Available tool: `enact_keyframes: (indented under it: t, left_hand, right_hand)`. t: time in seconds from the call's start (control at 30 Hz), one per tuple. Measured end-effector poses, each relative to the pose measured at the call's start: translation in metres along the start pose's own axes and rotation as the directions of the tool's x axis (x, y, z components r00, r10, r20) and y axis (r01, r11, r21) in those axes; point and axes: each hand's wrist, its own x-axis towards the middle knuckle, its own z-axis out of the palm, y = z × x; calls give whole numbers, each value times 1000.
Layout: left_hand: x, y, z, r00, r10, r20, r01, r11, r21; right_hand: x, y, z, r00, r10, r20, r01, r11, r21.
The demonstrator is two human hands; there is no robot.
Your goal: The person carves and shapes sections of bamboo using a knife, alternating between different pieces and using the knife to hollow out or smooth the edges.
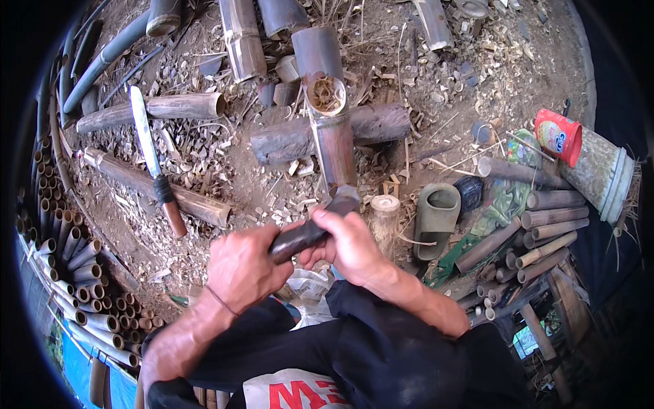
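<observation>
Both my hands grip a dark tool with a smooth, thick handle (300, 240). My left hand (246, 258) is wrapped round its near end, and my right hand (349, 244) closes on it farther up. The tool's far end sits right at the near end of a brown bamboo section (334, 153); whether they touch I cannot tell, and the tool's exact kind is unclear. A scooped opening (325, 95) with ragged fibres shows in the bamboo's upper side. The bamboo rests across a dark log (385, 126) on the ground.
A long knife (146, 136) lies over bamboo lengths (163, 107) at left. Cut bamboo tubes (85, 273) are stacked lower left, more poles (555, 217) at right. A short wooden post (385, 211), an olive clog (437, 211), a bucket (599, 174) and red packet (558, 136) stand rightward.
</observation>
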Motion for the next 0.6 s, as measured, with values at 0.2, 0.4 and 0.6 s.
enact_keyframes:
  t: [0.2, 0.4, 0.6]
  left_hand:
    - [47, 80, -56, 922, 244, 300, -373, 768, 520]
    - [22, 24, -38, 902, 260, 346, -402, 799, 447]
    - [-26, -8, 66, 976, 157, 148, -150, 987, -56]
  right_hand:
    - [-11, 6, -27, 998, 19, 67, -59, 753, 656]
    - [-2, 45, -50, 918, 87, 386, -253, 880, 403]
    - [-24, 28, -59, 984, 113, -135, -140, 968, -207]
